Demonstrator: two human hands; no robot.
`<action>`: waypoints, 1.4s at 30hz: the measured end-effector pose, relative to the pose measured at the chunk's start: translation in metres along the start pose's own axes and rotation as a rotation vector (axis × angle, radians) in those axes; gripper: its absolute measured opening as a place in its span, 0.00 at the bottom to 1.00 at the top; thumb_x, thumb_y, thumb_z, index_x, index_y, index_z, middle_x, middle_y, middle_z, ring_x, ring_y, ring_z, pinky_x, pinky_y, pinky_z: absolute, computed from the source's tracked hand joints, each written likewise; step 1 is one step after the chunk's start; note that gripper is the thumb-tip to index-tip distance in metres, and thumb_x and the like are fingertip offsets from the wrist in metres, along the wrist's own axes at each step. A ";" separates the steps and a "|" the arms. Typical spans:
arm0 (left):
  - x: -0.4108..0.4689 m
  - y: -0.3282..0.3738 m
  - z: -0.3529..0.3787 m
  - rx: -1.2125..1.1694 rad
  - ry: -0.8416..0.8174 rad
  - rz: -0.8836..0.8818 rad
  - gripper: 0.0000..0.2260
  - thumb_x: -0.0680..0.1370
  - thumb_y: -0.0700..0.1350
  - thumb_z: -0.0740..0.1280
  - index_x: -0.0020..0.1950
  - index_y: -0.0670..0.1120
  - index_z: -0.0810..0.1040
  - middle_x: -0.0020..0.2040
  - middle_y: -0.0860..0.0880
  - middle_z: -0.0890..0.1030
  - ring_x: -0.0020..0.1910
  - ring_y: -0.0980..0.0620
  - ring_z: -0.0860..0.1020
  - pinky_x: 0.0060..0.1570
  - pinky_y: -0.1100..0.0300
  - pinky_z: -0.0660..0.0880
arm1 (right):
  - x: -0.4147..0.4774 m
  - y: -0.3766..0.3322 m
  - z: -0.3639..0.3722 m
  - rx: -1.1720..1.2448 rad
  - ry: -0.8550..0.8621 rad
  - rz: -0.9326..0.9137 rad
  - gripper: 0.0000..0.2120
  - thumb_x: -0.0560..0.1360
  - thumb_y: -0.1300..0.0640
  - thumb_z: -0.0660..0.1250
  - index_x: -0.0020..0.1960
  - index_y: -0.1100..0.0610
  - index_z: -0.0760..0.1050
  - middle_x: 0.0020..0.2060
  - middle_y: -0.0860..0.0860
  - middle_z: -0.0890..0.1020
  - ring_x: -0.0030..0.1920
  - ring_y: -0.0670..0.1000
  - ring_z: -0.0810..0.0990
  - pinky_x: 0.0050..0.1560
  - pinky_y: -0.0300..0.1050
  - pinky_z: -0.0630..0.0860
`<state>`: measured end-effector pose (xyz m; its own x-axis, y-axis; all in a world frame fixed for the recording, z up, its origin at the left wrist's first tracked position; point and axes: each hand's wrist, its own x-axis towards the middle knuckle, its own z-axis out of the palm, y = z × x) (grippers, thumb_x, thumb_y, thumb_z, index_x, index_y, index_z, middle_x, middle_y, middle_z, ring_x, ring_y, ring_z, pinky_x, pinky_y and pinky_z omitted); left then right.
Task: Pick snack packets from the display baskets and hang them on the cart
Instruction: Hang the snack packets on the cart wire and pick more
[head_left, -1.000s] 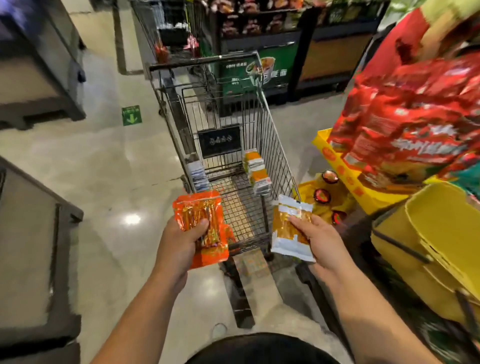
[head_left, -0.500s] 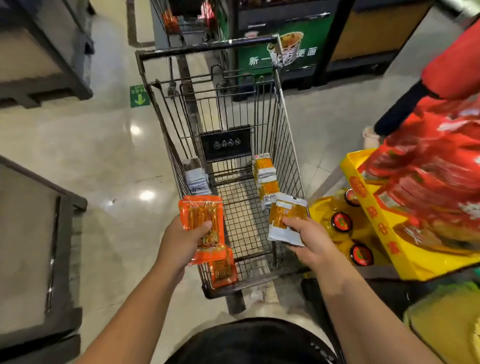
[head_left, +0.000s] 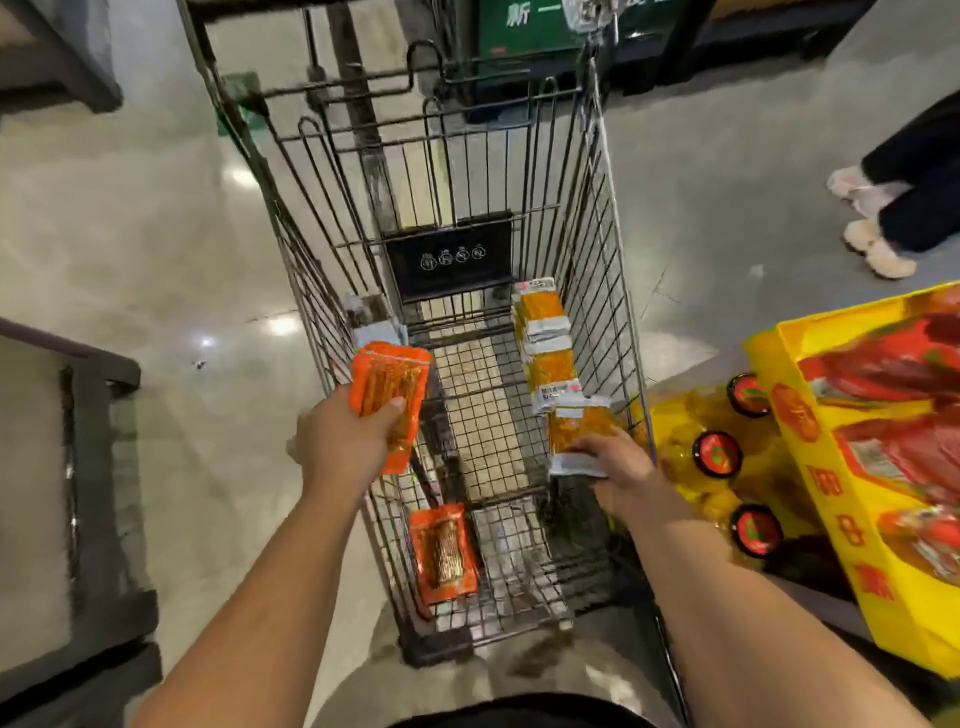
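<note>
Left hand: The left hand (head_left: 340, 441) curls round a shiny orange plastic snack packet (head_left: 390, 395) and holds it just over the cart's left wall.
Right hand: The right hand (head_left: 623, 470) pinches a yellow and white plastic snack packet (head_left: 576, 436) by its lower end, close inside the cart's right wall.
Cart: The grey metal wire shopping cart (head_left: 615, 270) stands right in front of the person, between both arms.
Packets in the cart: A row of yellow and white packets (head_left: 545, 343) lines the right wall. One more orange packet (head_left: 444, 553) sits at the near left corner.
Beside the cart: A yellow cardboard box of red bags (head_left: 810, 467) is on the right.
What could go wrong: I think a packet could miss the wire and drop to the cart floor, because each hand works alone. The smooth packets may also slip. The new packet could bump the row and knock one off.
</note>
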<state>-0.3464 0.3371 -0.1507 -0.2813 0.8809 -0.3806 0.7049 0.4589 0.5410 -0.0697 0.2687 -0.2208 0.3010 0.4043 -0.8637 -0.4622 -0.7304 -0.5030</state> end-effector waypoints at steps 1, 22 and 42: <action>0.013 -0.001 0.001 0.073 0.010 0.019 0.15 0.74 0.64 0.69 0.46 0.54 0.82 0.42 0.50 0.83 0.52 0.41 0.79 0.60 0.42 0.71 | 0.004 -0.001 0.004 -0.010 0.030 0.016 0.12 0.75 0.72 0.67 0.54 0.59 0.76 0.39 0.58 0.83 0.35 0.57 0.83 0.32 0.47 0.79; 0.109 -0.041 0.045 0.603 0.051 0.544 0.10 0.77 0.52 0.72 0.42 0.48 0.77 0.35 0.50 0.80 0.34 0.43 0.79 0.54 0.44 0.70 | 0.169 -0.003 0.084 -0.110 0.555 -0.081 0.21 0.77 0.63 0.72 0.67 0.62 0.71 0.57 0.58 0.80 0.56 0.58 0.80 0.51 0.46 0.73; 0.106 -0.044 0.051 0.575 0.127 0.554 0.13 0.78 0.54 0.66 0.53 0.45 0.78 0.35 0.44 0.83 0.34 0.40 0.81 0.53 0.43 0.68 | 0.202 -0.007 0.084 -1.569 0.549 -0.356 0.24 0.78 0.40 0.63 0.69 0.51 0.64 0.64 0.54 0.68 0.56 0.56 0.77 0.40 0.50 0.69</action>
<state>-0.3740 0.4043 -0.2534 0.1597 0.9851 -0.0635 0.9784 -0.1494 0.1429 -0.0759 0.4016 -0.3941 0.5869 0.6782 -0.4423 0.7938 -0.5896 0.1492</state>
